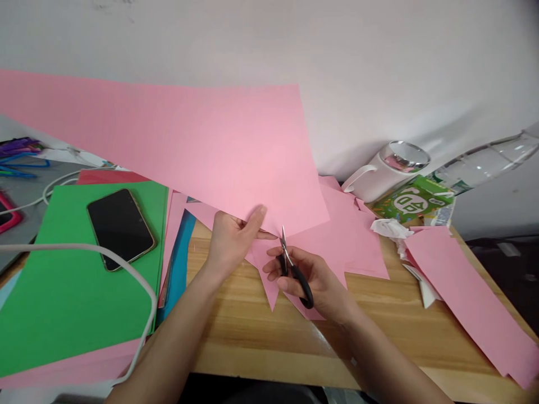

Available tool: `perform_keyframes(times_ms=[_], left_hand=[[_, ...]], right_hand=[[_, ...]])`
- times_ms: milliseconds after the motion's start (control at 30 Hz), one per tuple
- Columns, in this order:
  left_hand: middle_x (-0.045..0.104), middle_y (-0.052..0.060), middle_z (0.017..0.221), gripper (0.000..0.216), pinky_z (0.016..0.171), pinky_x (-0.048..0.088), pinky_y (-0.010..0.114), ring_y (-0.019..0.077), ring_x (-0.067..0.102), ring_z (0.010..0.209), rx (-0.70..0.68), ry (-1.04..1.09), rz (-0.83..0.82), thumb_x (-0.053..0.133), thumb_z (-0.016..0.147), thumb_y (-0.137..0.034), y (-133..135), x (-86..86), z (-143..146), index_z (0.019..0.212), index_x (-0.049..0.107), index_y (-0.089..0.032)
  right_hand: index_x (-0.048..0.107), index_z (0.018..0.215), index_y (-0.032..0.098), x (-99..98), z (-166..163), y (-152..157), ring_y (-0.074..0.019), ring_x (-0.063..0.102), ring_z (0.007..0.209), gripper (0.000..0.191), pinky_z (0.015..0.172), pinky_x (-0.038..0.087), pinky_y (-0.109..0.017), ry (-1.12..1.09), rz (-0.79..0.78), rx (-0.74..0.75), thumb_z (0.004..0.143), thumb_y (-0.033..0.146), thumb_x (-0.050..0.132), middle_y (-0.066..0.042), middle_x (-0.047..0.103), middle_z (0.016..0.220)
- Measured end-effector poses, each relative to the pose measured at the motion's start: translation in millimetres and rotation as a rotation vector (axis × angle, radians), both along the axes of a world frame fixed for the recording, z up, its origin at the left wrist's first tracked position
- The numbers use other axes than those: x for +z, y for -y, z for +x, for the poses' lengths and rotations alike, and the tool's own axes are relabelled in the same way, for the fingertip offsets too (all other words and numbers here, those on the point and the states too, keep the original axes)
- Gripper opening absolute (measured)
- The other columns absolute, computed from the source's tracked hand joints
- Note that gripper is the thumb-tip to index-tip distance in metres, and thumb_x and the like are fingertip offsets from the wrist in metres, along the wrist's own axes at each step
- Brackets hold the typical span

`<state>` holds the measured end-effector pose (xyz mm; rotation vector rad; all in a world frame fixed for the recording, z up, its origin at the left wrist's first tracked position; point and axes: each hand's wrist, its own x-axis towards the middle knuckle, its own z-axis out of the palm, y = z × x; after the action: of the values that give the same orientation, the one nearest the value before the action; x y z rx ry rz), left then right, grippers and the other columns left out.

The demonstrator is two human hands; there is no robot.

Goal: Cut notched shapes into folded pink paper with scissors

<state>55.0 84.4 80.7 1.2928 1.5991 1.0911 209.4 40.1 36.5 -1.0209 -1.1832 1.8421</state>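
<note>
My left hand (232, 238) pinches the lower edge of a large pink paper sheet (189, 140) and holds it lifted above the wooden desk (252, 331). My right hand (309, 278) grips black-handled scissors (292, 266), blades pointing up at the sheet's lower edge just right of my left thumb. A pointed pink piece (269, 286) hangs down between my hands.
A black phone (120, 227) lies on a green paper stack (71, 280) at left, with a white cable (126, 269) across it. Pink scraps (471, 303) cover the right side. A white mug (385, 174), a green carton (415, 202) and a plastic bottle (484, 160) stand by the wall.
</note>
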Motion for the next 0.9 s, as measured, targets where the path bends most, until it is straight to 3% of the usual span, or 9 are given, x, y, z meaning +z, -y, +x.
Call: perform_keyframes(times_ms=[200,500,900], left_hand=[[0.067,0.005,0.047,0.043,0.033,0.034,0.017,0.0129,0.058,0.038,-0.008,0.012,-0.038,0.059,0.077,-0.034,-0.2,5.0,0.5,0.039,0.06,-0.014],[0.066,0.004,0.047,0.04,0.037,0.04,0.02,0.0194,0.065,0.045,-0.013,0.149,-0.074,0.06,0.075,-0.038,-1.2,-2.6,-0.9,0.041,0.054,-0.017],[0.061,0.003,0.041,0.045,0.037,0.037,0.02,0.0192,0.064,0.043,-0.022,0.119,-0.054,0.059,0.076,-0.038,-0.9,-1.9,-1.1,0.038,0.044,-0.019]], right_hand=[[0.059,0.101,0.021,0.5,-0.9,-0.3,-0.0135,0.056,0.075,0.04,0.07,0.046,-0.028,0.039,0.023,-0.015,0.068,0.036,0.075,-0.002,0.062,0.083],[0.06,0.098,0.019,0.9,-3.1,-1.8,-0.0109,0.05,0.061,0.038,0.06,0.041,-0.026,0.053,0.037,-0.028,0.068,0.037,0.074,0.001,0.057,0.071],[0.062,0.095,0.018,-1.7,-3.4,-1.2,-0.0092,0.044,0.056,0.034,0.053,0.036,-0.025,0.085,0.014,-0.055,0.068,0.036,0.074,0.003,0.053,0.064]])
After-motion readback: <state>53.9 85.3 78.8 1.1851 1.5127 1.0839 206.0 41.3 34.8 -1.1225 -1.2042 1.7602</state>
